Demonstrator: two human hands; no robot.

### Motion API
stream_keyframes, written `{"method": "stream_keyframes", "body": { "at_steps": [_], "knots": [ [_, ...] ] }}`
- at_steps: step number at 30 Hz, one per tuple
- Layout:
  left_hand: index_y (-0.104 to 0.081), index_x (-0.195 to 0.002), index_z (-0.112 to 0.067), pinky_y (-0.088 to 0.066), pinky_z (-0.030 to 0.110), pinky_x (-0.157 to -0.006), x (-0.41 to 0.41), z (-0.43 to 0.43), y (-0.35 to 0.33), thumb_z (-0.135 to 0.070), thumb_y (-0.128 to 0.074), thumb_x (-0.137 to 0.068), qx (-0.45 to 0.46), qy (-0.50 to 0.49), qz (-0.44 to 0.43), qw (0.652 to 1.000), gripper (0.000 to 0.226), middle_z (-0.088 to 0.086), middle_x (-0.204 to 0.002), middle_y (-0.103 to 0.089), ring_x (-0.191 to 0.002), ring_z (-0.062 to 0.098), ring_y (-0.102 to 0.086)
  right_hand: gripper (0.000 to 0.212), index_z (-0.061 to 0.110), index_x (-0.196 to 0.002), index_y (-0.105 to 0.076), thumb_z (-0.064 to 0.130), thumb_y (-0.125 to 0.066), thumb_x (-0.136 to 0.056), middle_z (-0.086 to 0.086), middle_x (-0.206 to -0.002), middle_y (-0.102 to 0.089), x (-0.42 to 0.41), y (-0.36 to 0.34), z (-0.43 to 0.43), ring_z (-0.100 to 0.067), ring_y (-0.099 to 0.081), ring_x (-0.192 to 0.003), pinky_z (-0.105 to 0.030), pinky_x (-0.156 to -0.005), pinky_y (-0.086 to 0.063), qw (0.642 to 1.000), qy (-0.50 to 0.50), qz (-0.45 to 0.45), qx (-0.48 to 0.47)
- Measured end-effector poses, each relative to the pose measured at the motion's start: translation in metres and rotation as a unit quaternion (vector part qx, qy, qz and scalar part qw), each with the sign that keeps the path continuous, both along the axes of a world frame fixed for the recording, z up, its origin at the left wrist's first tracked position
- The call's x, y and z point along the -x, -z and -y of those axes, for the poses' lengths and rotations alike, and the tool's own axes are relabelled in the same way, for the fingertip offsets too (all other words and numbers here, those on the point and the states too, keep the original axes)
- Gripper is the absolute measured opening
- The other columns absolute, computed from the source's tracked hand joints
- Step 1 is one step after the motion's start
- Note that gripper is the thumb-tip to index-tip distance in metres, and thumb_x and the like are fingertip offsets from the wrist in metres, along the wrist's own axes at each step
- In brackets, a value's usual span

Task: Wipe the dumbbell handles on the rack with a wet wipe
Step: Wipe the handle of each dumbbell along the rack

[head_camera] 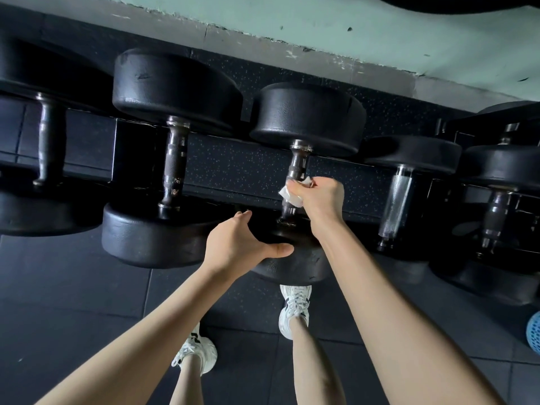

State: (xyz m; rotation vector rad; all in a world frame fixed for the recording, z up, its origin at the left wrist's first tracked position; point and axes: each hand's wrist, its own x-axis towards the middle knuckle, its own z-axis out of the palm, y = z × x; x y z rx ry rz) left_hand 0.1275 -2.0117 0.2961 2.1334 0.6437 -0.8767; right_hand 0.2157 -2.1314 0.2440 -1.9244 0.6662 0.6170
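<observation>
Gym room seen from above: pale green wall [350, 27] with chipped paint along its base, dark speckled rubber floor [73, 287] in square tiles below. A black rack [87, 147] runs across the view and carries a row of black round-headed dumbbells lying side by side, handles pointing toward the person. Left dumbbell [172, 159] has a worn, rusty metal handle; the middle dumbbell [306, 121] sits just right of it; further right a dumbbell with a bright knurled handle [394, 200], more beyond it partly cut off. A blue perforated ball [534, 331] lies on the floor at the right edge. Two white sneakers [295, 308] stand on the floor under the rack edge. Left hand [236, 247] is spread, fingers apart, palm cupping the near head of the middle dumbbell. Right hand [318, 194] is clamped around that dumbbell's handle [298, 165], low on the shaft, with the wipe [289, 195] bunched between fingers and metal, a white corner sticking out on the left.
</observation>
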Motion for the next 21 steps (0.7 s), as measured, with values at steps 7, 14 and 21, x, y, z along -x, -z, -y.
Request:
{"method": "stream_keyframes", "body": {
  "at_steps": [7, 14, 21],
  "knots": [
    [-0.031, -0.147, -0.016, -0.03, 0.023, -0.106, 0.005, 0.0, 0.003, -0.06, -0.076, -0.062, 0.004, -0.011, 0.023, 1.0, 0.106, -0.001, -0.152, -0.034, -0.138, 0.013, -0.034, 0.04, 0.01, -0.059, -0.039, 0.024, -0.067, -0.083, 0.004, -0.054, -0.041, -0.019, 0.01, -0.029, -0.011, -0.037, -0.055, -0.024, -0.058, -0.029, 0.954, -0.124, 0.169, 0.214],
    [-0.034, -0.146, -0.016, -0.033, 0.025, -0.105, 0.006, -0.001, 0.004, -0.061, -0.076, -0.061, 0.0, -0.009, 0.027, 1.0, 0.105, -0.001, -0.149, -0.04, -0.135, 0.014, -0.039, 0.027, 0.007, -0.063, -0.062, 0.026, -0.078, -0.072, -0.01, -0.069, -0.066, -0.031, 0.02, -0.014, -0.015, -0.061, -0.067, -0.031, -0.067, -0.05, 0.992, 0.059, 0.113, -0.007],
    [-0.033, -0.146, -0.017, -0.031, 0.026, -0.106, 0.003, -0.001, 0.004, -0.06, -0.077, -0.06, 0.001, -0.022, 0.011, 1.0, 0.106, -0.001, -0.148, -0.041, -0.135, 0.015, -0.038, 0.006, 0.005, -0.083, -0.062, 0.007, -0.062, -0.088, -0.001, -0.074, -0.071, -0.031, 0.01, 0.01, -0.014, -0.07, -0.082, -0.029, -0.084, -0.054, 0.949, 0.065, -0.053, -0.303]
  ]
}}
